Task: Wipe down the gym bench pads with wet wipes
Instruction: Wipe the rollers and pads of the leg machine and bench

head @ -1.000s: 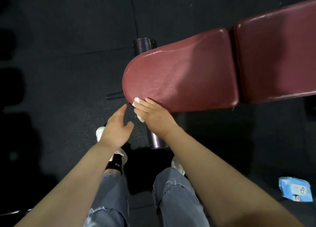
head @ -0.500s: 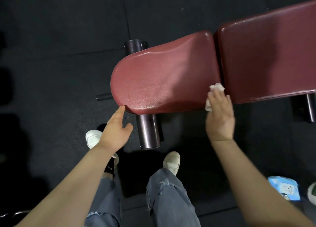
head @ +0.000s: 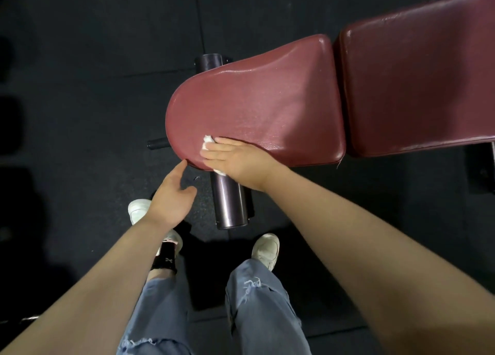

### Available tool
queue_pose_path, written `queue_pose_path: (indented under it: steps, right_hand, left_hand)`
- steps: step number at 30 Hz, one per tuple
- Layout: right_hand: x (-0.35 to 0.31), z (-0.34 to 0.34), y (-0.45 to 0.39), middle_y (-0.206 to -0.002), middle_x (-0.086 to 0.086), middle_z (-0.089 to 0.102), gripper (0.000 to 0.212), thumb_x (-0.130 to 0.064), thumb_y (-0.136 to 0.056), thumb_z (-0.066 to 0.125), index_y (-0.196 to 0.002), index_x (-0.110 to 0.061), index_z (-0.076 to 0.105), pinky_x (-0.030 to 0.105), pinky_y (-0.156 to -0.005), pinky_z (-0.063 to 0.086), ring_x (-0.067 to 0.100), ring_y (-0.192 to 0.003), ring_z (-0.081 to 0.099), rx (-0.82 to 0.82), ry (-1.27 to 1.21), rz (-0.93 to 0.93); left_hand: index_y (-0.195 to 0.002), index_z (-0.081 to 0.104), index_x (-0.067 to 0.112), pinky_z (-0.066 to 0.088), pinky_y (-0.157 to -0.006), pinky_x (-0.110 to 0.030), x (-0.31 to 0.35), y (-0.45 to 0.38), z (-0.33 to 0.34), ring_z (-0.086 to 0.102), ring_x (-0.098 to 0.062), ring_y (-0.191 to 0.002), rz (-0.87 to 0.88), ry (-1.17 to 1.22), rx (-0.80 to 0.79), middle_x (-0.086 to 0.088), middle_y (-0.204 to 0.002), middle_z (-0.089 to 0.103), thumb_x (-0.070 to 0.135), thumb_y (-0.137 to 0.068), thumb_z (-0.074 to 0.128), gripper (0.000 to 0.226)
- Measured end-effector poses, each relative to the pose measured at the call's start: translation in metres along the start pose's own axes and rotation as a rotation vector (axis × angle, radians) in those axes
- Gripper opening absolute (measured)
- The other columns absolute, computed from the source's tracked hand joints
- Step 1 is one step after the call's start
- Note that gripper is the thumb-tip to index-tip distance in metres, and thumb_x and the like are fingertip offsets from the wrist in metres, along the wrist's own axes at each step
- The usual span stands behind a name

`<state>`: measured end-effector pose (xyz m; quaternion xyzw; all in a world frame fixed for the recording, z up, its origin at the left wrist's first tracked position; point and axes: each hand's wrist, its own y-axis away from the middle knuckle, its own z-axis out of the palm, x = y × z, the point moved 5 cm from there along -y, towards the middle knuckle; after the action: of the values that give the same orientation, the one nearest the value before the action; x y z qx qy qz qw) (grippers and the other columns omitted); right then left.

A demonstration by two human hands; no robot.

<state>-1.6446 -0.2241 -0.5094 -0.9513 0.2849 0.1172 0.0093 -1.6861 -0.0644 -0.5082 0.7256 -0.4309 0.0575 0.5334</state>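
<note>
Legs and shoes: the person stands at the narrow end of the bench, jeans [head: 257, 309] and white shoes [head: 265, 250] at the bottom of the view on the dark floor mat [head: 80, 87].
Left hand [head: 171, 196]: released and holding nothing; fingers extended toward the lower rim of the pad, the longest fingertip at or just short of that rim; contact cannot be confirmed.
Right hand [head: 235, 158]: laid flat, palm down, fingers straight and pointing left, pressing the wet wipe [head: 207, 142] against the pad near its front edge. White wipe shows past the fingertips and below the palm.
Support post [head: 230, 202]: dark cylinder beneath the pad, just below the right hand.
Seat pad [head: 254, 108]: red, rounded; its surface shows a glossy sheen, judged to be wiped at least in part.
Back pad [head: 417, 81]: red, adjoining the seat pad across a narrow gap; no hand on it.
Progress: judged mid-task; seat pad edge in hand, back pad state cannot be told.
</note>
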Motion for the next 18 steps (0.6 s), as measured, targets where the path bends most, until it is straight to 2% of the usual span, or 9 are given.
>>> queue_pose_path:
  steps: [2, 4, 5, 7, 9, 12, 15, 16, 18]
  right_hand:
    - [0.010, -0.009, 0.023, -0.130, 0.005, 0.064, 0.029, -0.003, -0.091, 0.055, -0.116, -0.009, 0.069, 0.032, -0.118, 0.020, 0.021, -0.128, 0.054, -0.014, 0.013, -0.064]
    - [0.023, -0.015, 0.053, -0.133, 0.007, 0.061, 0.030, -0.003, -0.089, 0.064, -0.118, -0.008, 0.068, 0.033, -0.118, 0.020, 0.023, -0.130, 0.052, -0.052, 0.042, -0.137]
    - [0.030, -0.019, 0.069, -0.135, 0.009, 0.060, 0.029, -0.003, -0.091, 0.059, -0.119, -0.006, 0.068, 0.034, -0.118, 0.018, 0.024, -0.132, 0.050, -0.096, 0.073, -0.175]
    - [0.045, -0.031, 0.101, -0.137, 0.011, 0.058, 0.037, -0.007, -0.093, 0.043, -0.120, -0.004, 0.068, 0.036, -0.119, 0.018, 0.025, -0.133, 0.049, -0.203, 0.131, -0.219]
    - [0.057, -0.045, 0.131, -0.138, 0.009, 0.057, 0.047, -0.011, -0.091, 0.033, -0.123, -0.006, 0.067, 0.036, -0.121, 0.016, 0.024, -0.133, 0.049, -0.308, 0.127, -0.211]
    - [0.070, -0.068, 0.167, -0.140, 0.008, 0.055, 0.045, -0.008, -0.088, 0.042, -0.127, -0.008, 0.065, 0.033, -0.119, 0.008, 0.020, -0.135, 0.042, -0.346, 0.117, -0.156]
    - [0.074, -0.081, 0.187, -0.146, 0.005, 0.049, 0.056, -0.002, -0.077, 0.060, -0.133, -0.010, 0.060, 0.034, -0.118, 0.013, 0.020, -0.137, 0.040, -0.325, 0.067, -0.023]
    - [0.073, -0.082, 0.190, -0.146, 0.005, 0.049, 0.059, -0.001, -0.076, 0.064, -0.134, -0.010, 0.059, 0.034, -0.117, 0.015, 0.020, -0.137, 0.041, -0.317, 0.033, 0.032]
    - [0.066, -0.084, 0.188, -0.140, 0.004, 0.056, 0.062, 0.002, -0.070, 0.076, -0.129, -0.012, 0.063, 0.034, -0.118, 0.023, 0.019, -0.133, 0.047, -0.294, -0.052, 0.175]
  left_hand:
    - [-0.155, 0.023, 0.026, 0.035, -0.059, 0.004, 0.003, 0.005, 0.004, 0.050, 0.011, -0.077, -0.013, 0.018, 0.003, 0.015, -0.131, 0.044, 0.005, -0.097, 0.046, 0.066]
    - [-0.156, 0.022, 0.026, 0.033, -0.048, 0.005, 0.008, 0.008, 0.007, 0.047, 0.009, -0.060, -0.026, 0.031, 0.012, 0.022, -0.114, 0.049, 0.006, -0.096, 0.046, 0.067]
    - [-0.156, 0.022, 0.026, 0.033, -0.047, 0.005, 0.009, 0.009, 0.008, 0.048, 0.009, -0.057, -0.033, 0.037, 0.016, 0.020, -0.118, 0.052, 0.007, -0.096, 0.047, 0.067]
    - [-0.156, 0.021, 0.027, 0.033, -0.046, 0.004, 0.012, 0.010, 0.010, 0.050, 0.011, -0.056, -0.051, 0.039, 0.012, 0.005, -0.145, 0.046, 0.009, -0.097, 0.047, 0.067]
    - [-0.156, 0.020, 0.029, 0.036, -0.050, 0.001, 0.013, 0.011, 0.010, 0.050, 0.009, -0.061, -0.063, 0.033, 0.009, 0.000, -0.152, 0.039, 0.011, -0.097, 0.046, 0.067]
    - [-0.156, 0.021, 0.029, 0.035, -0.078, -0.008, 0.014, 0.013, 0.010, 0.054, 0.011, -0.086, -0.039, 0.023, 0.003, 0.000, -0.155, 0.035, 0.011, -0.096, 0.047, 0.068]
    - [-0.155, 0.021, 0.027, 0.034, -0.072, -0.009, 0.014, 0.014, 0.009, 0.043, 0.011, -0.072, -0.027, 0.023, -0.023, 0.000, -0.152, 0.039, 0.009, -0.096, 0.049, 0.068]
    - [-0.155, 0.021, 0.028, 0.035, -0.076, -0.011, 0.013, 0.013, 0.007, 0.048, 0.009, -0.077, -0.023, 0.025, -0.036, 0.000, -0.152, 0.039, 0.010, -0.096, 0.049, 0.068]
    - [-0.155, 0.023, 0.030, 0.034, -0.096, -0.018, 0.012, 0.011, 0.000, 0.055, -0.006, -0.116, -0.003, 0.013, -0.054, 0.001, -0.155, 0.035, 0.013, -0.094, 0.050, 0.069]
